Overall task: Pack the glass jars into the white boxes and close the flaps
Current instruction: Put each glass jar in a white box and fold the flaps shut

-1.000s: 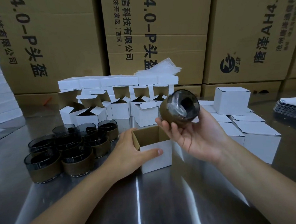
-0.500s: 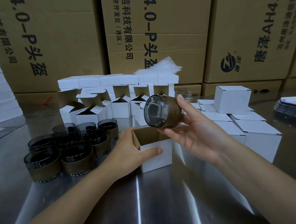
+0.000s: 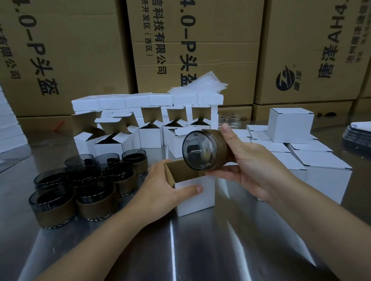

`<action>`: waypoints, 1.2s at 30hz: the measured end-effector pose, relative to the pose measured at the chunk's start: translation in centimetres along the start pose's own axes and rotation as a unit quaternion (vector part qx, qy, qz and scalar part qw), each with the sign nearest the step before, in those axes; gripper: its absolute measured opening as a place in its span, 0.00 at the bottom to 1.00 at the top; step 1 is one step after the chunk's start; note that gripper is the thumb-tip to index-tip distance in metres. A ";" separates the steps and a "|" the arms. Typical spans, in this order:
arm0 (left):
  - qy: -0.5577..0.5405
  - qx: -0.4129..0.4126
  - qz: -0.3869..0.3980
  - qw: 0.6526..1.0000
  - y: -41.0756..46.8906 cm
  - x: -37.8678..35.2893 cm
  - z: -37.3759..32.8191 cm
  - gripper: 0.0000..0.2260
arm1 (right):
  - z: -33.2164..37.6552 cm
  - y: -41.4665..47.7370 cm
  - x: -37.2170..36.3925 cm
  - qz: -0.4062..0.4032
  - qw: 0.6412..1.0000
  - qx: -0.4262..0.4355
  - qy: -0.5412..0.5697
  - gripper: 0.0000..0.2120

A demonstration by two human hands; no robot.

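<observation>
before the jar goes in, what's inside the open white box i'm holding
Only bare brown inner walls show inside the open white box. Its floor is hidden behind the front wall, and the jar held in the right hand covers its right side.

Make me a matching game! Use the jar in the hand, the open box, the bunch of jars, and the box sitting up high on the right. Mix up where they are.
Things:
1. held jar
2. open white box
3. group of jars
4. lone closed box

Places:
A. standing together at the left of the steel table
B. steadied by the left hand
C. on top of other white boxes, at the right
D. tipped on its side in the right hand, above the open box

Pairs: 1-D, 2-B, 3-A, 4-C
</observation>
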State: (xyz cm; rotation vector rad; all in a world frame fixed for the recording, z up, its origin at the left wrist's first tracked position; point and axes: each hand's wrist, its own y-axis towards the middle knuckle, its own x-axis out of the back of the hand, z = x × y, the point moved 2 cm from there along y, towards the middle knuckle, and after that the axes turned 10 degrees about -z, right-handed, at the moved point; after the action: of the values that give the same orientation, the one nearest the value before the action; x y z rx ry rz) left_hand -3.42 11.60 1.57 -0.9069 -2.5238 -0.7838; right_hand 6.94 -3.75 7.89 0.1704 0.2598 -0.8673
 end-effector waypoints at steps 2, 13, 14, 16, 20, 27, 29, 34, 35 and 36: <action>0.002 0.001 -0.001 1.000 0.0 0.0 0.0 0.39 | 0.1 0.1 0.0 0.019 0.999 -0.020 0.018 0.32; 0.013 -0.005 0.003 1.000 -0.1 0.0 -0.3 0.42 | 0.3 -0.1 0.0 -0.051 0.954 0.226 -0.192 0.23; 0.012 -0.006 0.002 1.000 -0.1 0.0 -0.2 0.42 | 0.3 -0.1 0.1 -0.063 0.948 0.242 -0.198 0.23; 0.013 -0.005 0.006 1.000 0.0 0.0 -0.2 0.41 | 0.3 0.0 0.3 -0.092 0.931 0.270 -0.226 0.21; 0.016 0.001 0.012 1.000 0.0 -0.1 -0.2 0.42 | 0.6 -0.1 0.3 -0.123 0.911 0.300 -0.255 0.19; 0.010 -0.002 0.011 1.000 0.0 0.0 -0.2 0.42 | 0.7 -0.1 0.5 -0.098 0.926 0.276 -0.238 0.29; 0.007 -0.001 0.012 1.000 -0.1 0.0 -0.2 0.42 | 0.7 0.1 0.7 -0.098 0.943 0.241 -0.207 0.27; 0.006 0.000 0.013 1.000 -0.2 0.0 -0.2 0.41 | 0.9 0.3 1.0 -0.069 0.977 0.141 -0.145 0.19; 0.007 -0.001 0.014 1.000 -0.2 0.0 -0.2 0.41 | 0.9 0.2 0.9 -0.053 0.982 0.124 -0.132 0.16; 0.008 -0.002 0.015 1.000 -0.2 0.1 -0.3 0.41 | 1.0 0.2 1.0 -0.034 0.986 0.113 -0.115 0.13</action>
State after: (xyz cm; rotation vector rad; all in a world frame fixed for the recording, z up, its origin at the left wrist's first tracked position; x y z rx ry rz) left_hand -3.54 11.36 1.72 -0.9331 -2.4902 -0.7838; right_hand 7.82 -4.58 8.53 0.2711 -0.0486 -0.9756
